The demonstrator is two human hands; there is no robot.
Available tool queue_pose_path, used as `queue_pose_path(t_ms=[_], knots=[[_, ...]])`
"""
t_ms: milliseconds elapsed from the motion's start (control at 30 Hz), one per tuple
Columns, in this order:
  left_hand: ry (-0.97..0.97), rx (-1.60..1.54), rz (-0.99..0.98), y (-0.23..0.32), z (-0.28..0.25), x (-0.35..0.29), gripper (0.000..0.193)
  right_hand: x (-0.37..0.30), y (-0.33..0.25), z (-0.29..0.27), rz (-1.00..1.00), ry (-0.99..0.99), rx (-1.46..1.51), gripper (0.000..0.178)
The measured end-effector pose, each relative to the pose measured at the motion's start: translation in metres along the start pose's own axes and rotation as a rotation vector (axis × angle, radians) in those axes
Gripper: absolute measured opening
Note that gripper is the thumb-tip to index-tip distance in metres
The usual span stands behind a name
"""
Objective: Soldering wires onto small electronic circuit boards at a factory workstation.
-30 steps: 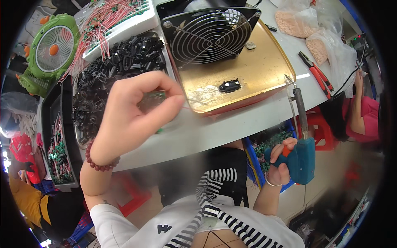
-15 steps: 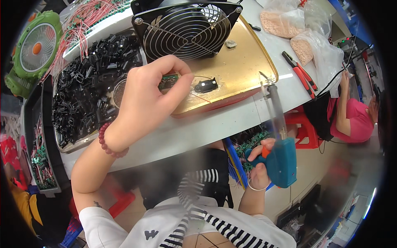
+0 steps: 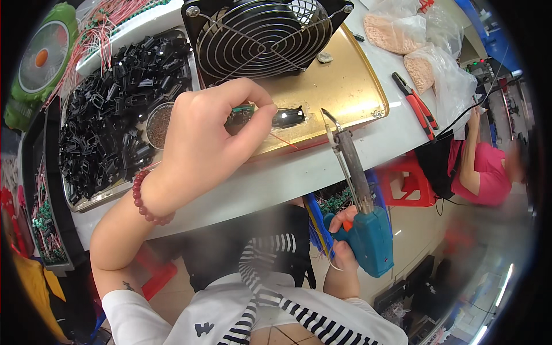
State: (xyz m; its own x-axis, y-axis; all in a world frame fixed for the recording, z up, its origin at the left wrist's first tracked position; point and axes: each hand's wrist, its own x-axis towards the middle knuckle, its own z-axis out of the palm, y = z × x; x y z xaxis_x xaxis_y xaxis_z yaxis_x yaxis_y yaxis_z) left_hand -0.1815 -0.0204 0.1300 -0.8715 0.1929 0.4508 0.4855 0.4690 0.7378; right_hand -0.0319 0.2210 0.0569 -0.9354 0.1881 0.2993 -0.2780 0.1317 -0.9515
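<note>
The left hand (image 3: 201, 144) pinches a small green circuit board (image 3: 242, 110) over the gold tray (image 3: 339, 86). A little black part (image 3: 289, 117) lies just at 3 o'clock from the board. The right hand (image 3: 344, 241) grips a blue soldering gun (image 3: 368, 230), whose tip points to 11 o'clock, near the tray's edge. A black fan (image 3: 261, 34) stands at 12 o'clock.

Bright overhead light is glaring off the brass tray (image 3: 345, 86) at 1 o'clock; fisheye edges are bending and darkening (blur smearing 5 o'clock).
</note>
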Motion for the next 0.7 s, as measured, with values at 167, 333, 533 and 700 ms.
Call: queue_pose_path(t_ms=[167,333,533,700], knots=[[0.035,0.017,0.05,-0.0071,0.0006,-0.0058,0.006,-0.0035,0.0044,0.002,0.033,-0.055,0.014,0.048],[0.038,0.013,0.103,-0.0078,0.0018,-0.0025,0.006,-0.0035,0.0031,0.0008,-0.003,-0.065,-0.029,0.043],[-0.03,0.075,0.006,-0.0013,-0.0056,-0.0078,0.009,-0.0023,0.006,0.0065,-0.027,-0.1,-0.103,0.04],[-0.024,0.067,0.035,-0.0024,-0.0041,-0.0063,0.007,-0.004,0.0015,0.008,-0.011,-0.065,-0.127,0.039]])
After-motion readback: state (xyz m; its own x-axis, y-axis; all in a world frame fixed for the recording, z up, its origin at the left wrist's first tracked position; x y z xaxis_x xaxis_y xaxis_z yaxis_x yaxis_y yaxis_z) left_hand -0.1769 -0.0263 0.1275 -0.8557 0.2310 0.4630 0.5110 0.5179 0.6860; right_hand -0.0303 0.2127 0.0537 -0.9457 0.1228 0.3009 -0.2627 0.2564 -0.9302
